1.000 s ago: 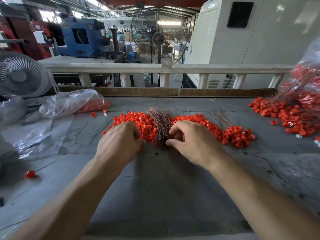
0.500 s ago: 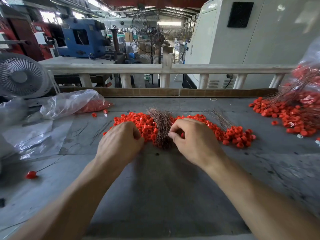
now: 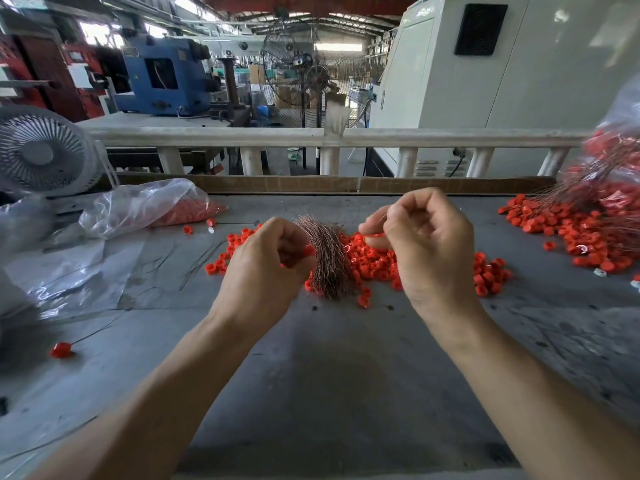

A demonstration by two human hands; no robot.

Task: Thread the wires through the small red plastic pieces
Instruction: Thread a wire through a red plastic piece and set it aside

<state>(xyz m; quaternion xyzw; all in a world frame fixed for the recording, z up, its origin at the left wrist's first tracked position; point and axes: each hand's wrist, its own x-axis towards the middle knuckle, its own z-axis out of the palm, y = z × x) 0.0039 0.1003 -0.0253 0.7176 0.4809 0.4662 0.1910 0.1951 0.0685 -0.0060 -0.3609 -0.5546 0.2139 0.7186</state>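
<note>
A heap of small red plastic pieces point(image 3: 370, 261) lies across the middle of the grey table point(image 3: 329, 368). A bundle of thin copper-coloured wires point(image 3: 329, 258) rests on the heap. My left hand point(image 3: 266, 271) is lifted above the heap's left part and pinches one red piece point(image 3: 309, 251) in its curled fingers. To the right of the bundle my right hand point(image 3: 426, 251) is raised, its thumb and forefinger pinching a thin wire point(image 3: 375, 234) that points left toward the other hand. Most of that wire is too fine to follow.
A pile of red pieces with wires in them point(image 3: 581, 233) lies at the right, under a plastic bag point(image 3: 620, 157). Another bag of red pieces point(image 3: 152, 206) and a white fan point(image 3: 41, 150) stand at the left. One wired piece point(image 3: 60, 349) lies near the left edge.
Both hands have lifted off the heap. The left came up holding a red piece, the right came up holding a single wire drawn from the bundle.
</note>
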